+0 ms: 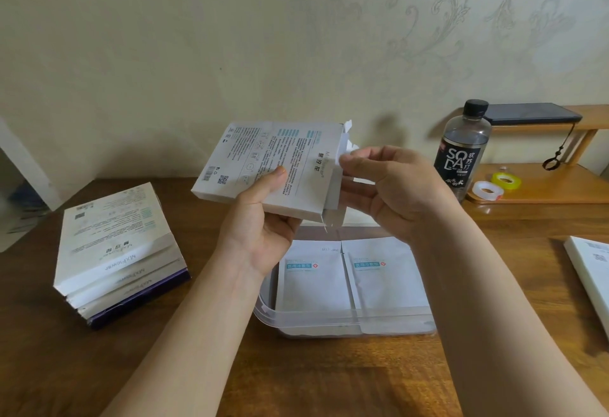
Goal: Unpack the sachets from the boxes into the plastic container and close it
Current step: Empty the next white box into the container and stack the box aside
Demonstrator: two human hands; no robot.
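The left hand [263, 215] held a white box [270, 166] up in the air, thumb on top and fingers curled under it. The right hand [385, 186] was just beside the box's torn open end, and its thumb and fingers pinched the white sachets [357, 182] poking out there. Right under both hands sat the clear plastic container [346, 321], open, with two sachets in the container [349, 278] lying flat side by side. So some unpacking was done. Far off past the left hand, a stack of boxes [118, 252] waited on the table [296, 380], so I think lots was left. I could not see a lid.
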